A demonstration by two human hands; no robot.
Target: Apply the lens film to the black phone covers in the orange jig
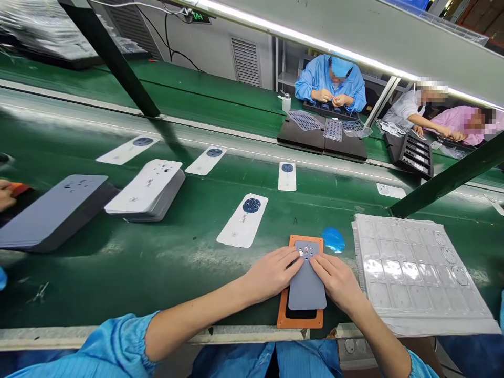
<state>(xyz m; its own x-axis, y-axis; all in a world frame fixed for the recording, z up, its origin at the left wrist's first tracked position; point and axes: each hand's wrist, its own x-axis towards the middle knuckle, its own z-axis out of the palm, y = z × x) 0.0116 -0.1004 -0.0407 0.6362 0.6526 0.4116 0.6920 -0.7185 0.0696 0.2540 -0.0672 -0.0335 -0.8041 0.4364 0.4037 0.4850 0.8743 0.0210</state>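
A grey phone back panel (307,287) with several small holes near its top lies at a slight angle over an orange jig frame (300,323) with a dark inside. My left hand (271,273) grips the panel's upper left edge, fingertips and thumb beside the holes. On the upper right edge, the fingers of my right hand (337,278) press the same panel. A round blue film (333,240) lies just beyond the frame's right corner. Left of the frame is a white panel (241,229) with a dark round patch.
A clear blister tray (409,262) with some round parts stands at right. To the left are a white panel stack (147,186) and a grey panel stack (55,210). Slanted posts (444,181) rise from the bench. A co-worker in blue (331,84) sits opposite.
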